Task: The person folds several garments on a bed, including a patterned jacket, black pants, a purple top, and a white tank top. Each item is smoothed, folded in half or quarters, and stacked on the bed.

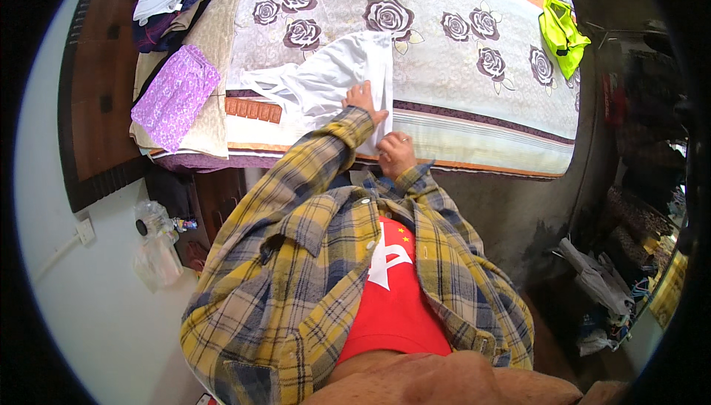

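A white garment (339, 72) lies across the near side of a bed, its straight right edge running down to the mattress edge. My left hand (362, 103) rests palm down on the garment, with thumb and fingers apart. Nearer to me, my right hand (396, 152) has its fingers curled on the lower right corner of the white cloth, at the bed's edge; its fingertips are partly hidden. Both arms wear yellow and grey plaid sleeves.
The bed has a rose-patterned sheet (433, 72). At its left lie a purple patterned cloth (176, 97) and a pile of folded clothes (175, 8) beside the wooden headboard (105, 72). A neon yellow garment (562, 36) lies at the far right. Plastic bags (158, 255) hang at left.
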`<state>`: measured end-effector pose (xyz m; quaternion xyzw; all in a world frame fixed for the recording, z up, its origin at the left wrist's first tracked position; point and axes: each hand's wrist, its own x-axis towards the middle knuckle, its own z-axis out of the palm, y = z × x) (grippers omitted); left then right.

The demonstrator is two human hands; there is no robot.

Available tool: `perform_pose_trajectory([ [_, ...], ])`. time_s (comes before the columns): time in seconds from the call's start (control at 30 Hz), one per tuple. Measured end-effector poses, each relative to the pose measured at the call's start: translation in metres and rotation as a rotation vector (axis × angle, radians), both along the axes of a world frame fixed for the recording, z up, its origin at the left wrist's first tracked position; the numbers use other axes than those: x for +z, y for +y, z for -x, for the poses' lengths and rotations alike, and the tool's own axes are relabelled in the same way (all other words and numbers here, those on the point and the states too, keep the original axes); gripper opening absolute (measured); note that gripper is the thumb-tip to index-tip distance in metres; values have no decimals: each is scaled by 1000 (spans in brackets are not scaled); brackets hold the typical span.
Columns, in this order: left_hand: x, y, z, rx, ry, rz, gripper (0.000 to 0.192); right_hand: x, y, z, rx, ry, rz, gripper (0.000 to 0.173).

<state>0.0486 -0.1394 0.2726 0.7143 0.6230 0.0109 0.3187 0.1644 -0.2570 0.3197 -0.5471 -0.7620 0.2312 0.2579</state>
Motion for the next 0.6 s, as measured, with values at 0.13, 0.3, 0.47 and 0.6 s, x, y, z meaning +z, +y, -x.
perform_pose_trajectory([
  [0.13,0,20,-22,-11,239,36,85,45,1,10,112,145,-67,22],
  [0.3,-12,34,-14,3,159,142,82,104,-18,-22,95,323,13,22],
  [0.47,3,52,-3,26,198,39,68,151,-20,-46,110,518,107,20],
  [0.6,25,85,28,136,-110,-219,41,177,-22,-61,37,486,158,22],
])
